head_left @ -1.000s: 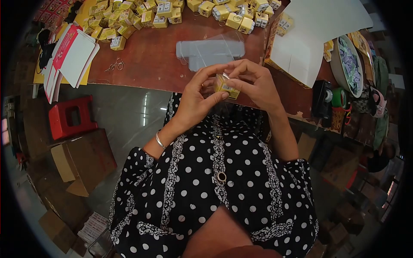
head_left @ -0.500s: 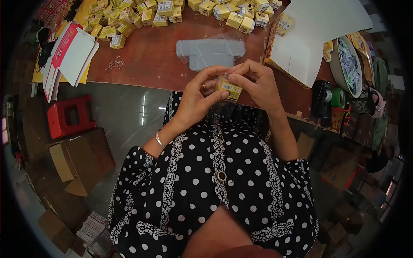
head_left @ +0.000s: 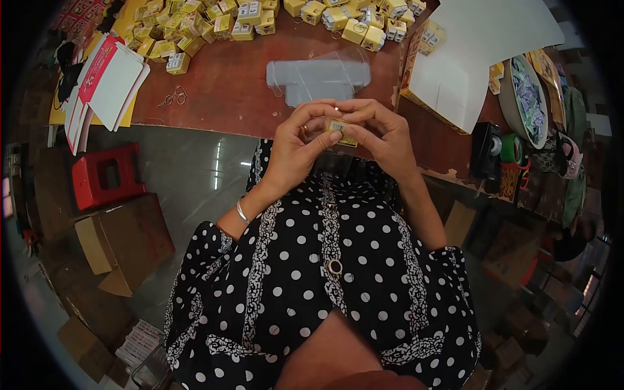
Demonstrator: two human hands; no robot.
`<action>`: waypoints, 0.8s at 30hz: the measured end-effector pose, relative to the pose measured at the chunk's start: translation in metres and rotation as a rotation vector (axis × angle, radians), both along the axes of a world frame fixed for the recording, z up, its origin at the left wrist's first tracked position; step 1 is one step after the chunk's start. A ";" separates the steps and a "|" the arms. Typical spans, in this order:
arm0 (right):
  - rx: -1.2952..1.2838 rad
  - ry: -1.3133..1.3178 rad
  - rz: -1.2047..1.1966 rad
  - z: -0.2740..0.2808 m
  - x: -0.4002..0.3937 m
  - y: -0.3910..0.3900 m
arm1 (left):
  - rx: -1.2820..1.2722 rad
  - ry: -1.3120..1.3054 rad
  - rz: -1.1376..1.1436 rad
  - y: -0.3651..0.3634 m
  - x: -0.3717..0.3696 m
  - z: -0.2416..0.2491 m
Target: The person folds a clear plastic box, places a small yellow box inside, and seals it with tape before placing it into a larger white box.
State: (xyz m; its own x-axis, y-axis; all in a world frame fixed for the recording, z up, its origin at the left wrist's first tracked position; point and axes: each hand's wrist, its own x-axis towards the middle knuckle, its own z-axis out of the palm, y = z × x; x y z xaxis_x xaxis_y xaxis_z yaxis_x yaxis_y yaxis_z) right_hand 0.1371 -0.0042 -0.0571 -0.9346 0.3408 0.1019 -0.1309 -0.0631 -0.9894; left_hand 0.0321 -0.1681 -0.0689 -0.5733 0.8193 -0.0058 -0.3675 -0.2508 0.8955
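Between my two hands, just over the table's front edge, is a small yellow box with a barcode on its near face. My left hand grips it from the left, its thumb on the front and its fingers curled over the top. From the other side my right hand pinches it with thumb and fingers, which cover much of the box. Flat pieces of clear plastic lie on the table right behind my hands.
Yellow boxes are heaped along the table's back. Metal key rings and printed cards lie left. At right are a white board, a tub of wrapped pieces and green tape. A red stool stands below.
The yellow box has tilted in my hands, so less of its barcode face shows. My right hand has shifted slightly left and its fingers have closed further around the top.
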 end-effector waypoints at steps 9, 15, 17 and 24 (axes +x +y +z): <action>0.037 -0.078 0.063 0.012 -0.011 0.029 | -0.039 -0.094 -0.132 -0.004 -0.019 0.001; 0.439 -0.159 -0.377 0.026 -0.037 0.098 | -0.017 -0.076 0.091 -0.014 -0.037 -0.002; 0.519 -0.234 -0.435 0.025 -0.051 0.112 | -0.028 -0.048 0.126 -0.016 -0.043 -0.004; 0.651 -0.237 -0.239 0.014 -0.092 0.111 | 0.071 -0.096 0.264 -0.017 -0.052 -0.006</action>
State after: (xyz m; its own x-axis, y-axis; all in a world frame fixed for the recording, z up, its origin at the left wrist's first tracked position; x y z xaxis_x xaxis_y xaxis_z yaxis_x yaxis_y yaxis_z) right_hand 0.0454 0.1066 -0.0431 -0.8642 0.4778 0.1577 0.1550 0.5509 -0.8200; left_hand -0.0197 -0.1850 -0.0748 -0.7662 0.6423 -0.0189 -0.3639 -0.4095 0.8366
